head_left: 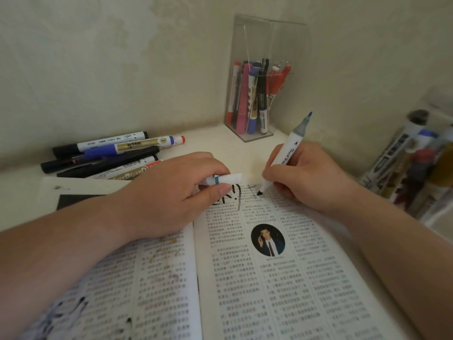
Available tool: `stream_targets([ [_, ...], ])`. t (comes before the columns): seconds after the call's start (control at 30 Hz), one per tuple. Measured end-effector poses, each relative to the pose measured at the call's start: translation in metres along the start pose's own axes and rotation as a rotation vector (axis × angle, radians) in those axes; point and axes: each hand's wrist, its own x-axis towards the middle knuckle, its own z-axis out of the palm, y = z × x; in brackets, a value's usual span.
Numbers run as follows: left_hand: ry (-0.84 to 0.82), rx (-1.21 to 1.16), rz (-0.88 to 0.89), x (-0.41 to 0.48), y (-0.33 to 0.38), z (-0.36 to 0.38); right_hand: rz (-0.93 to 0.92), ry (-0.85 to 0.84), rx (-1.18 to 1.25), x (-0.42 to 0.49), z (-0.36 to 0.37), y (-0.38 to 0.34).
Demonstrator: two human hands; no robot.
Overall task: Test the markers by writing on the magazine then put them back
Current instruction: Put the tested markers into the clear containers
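The magazine (245, 290) lies open nearest the viewer: thin matte paper, dense printed columns, an oval portrait on its right page and dark ink blots at its lower left corner. Near its top edge the left hand (171, 192) rests across the fold, thumb and fingers pinching a white cap (229, 179) with a teal band. Just right of it, the right hand (308, 177) grips a white marker (288, 150) in a writing hold. The marker's dark nib touches the magazine's top margin, and its upper end shows a grey collar and a blue point. Black strokes (236, 196) sit on the paper between the hands.

Beyond the magazine's top left corner lies a heap of loose markers (105, 155), smooth plastic barrels in black, blue and white. Beyond its top edge a clear square holder (255, 40) stands in the corner with more markers upright inside. Right of the magazine is a blurred clear container (438, 104) of pens.

The testing looks partway through. This marker needs capping and returning, and the loose heap is not yet put back.
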Motion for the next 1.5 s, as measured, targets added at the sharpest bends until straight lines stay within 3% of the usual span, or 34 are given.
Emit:
stream_targets([
  [0.5,0.018,0.047,0.012,0.001,0.000,0.001,-0.087,-0.137,-0.004,-0.006,-0.001,-0.002],
  [0.77,0.026,-0.031,-0.006,-0.001,0.003,0.000,-0.092,0.003,-0.037,-0.004,-0.004,-0.001],
  [0.9,0.032,-0.017,0.003,0.001,0.001,0.000,-0.182,0.007,0.457,-0.008,0.001,-0.005],
  [1.0,0.030,-0.009,0.012,0.001,0.001,-0.001,-0.225,0.002,0.590,-0.008,0.004,-0.007],
  [1.17,0.017,0.009,0.031,0.001,0.005,-0.002,-0.279,-0.089,0.553,-0.009,0.007,-0.003],
  [1.37,-0.044,0.069,0.111,0.001,0.012,0.001,-0.463,-0.195,0.364,-0.018,0.018,-0.009],
  [1.5,-0.113,0.036,0.125,0.003,0.012,0.004,-0.471,-0.230,0.209,-0.019,0.026,-0.012],
])
